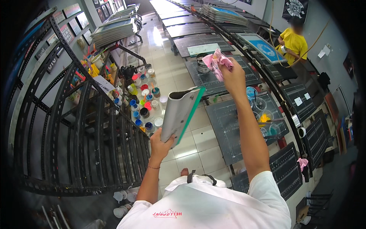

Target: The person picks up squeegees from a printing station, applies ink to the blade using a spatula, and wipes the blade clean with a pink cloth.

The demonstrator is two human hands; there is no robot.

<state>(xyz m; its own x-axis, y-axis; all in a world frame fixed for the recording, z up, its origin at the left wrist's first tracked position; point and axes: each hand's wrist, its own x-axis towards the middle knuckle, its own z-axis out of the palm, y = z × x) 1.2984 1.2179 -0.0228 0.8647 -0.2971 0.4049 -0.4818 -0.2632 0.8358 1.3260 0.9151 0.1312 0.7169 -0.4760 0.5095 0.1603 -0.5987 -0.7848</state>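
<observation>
My left hand is closed around the lower end of a screen-printing squeegee, which has a grey metal holder and a green blade along its right edge. It is tilted, its upper end leaning away to the right. My right hand, arm stretched forward, grips a crumpled pink rag with dark marks. The rag shows above a dark, paint-smeared can on a black printing board; I cannot tell whether they touch. Rag and squeegee are apart.
Black metal racks rise on my left. Several paint pots crowd the floor beyond them. Clear tubs, one with yellow paint, stand on a board at right. A person in a yellow shirt is across the rail, beside a blue-printed screen.
</observation>
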